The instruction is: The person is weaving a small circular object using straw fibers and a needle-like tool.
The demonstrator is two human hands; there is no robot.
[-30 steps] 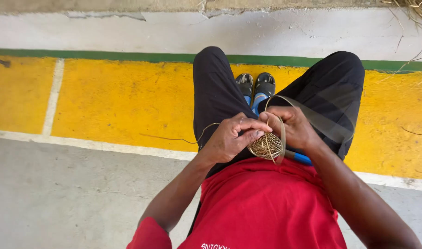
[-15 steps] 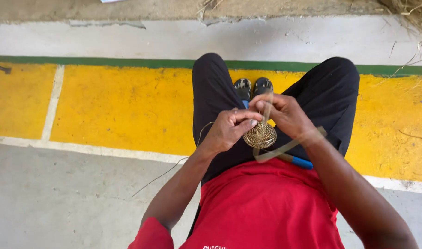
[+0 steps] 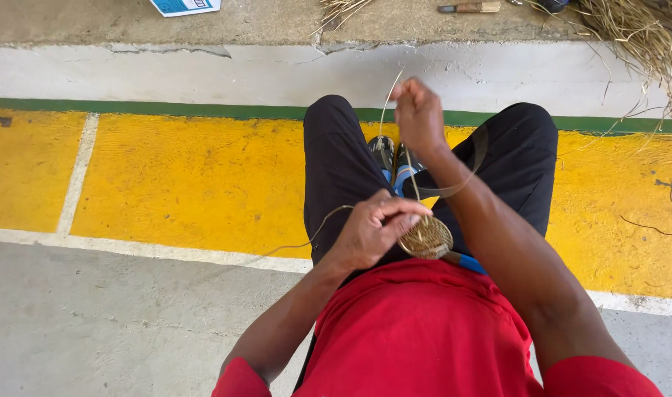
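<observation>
Your left hand (image 3: 372, 234) pinches the small woven disc (image 3: 426, 237) over your lap. Your right hand (image 3: 418, 114), raised, is clamped on a thin straw strand (image 3: 409, 173) running up from it.

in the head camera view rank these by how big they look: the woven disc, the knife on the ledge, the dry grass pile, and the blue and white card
1. dry grass pile, though cut off by the frame
2. woven disc, near the camera, so it looks bigger
3. knife and blue and white card: alike; card cropped, not ranked

A single printed item shows: a flat rectangular card or package (image 3: 185, 6) at eleven o'clock, cut off by the top edge, lying tilted on the concrete ledge (image 3: 262, 26), blue-printed face with a white border and white patch
</observation>
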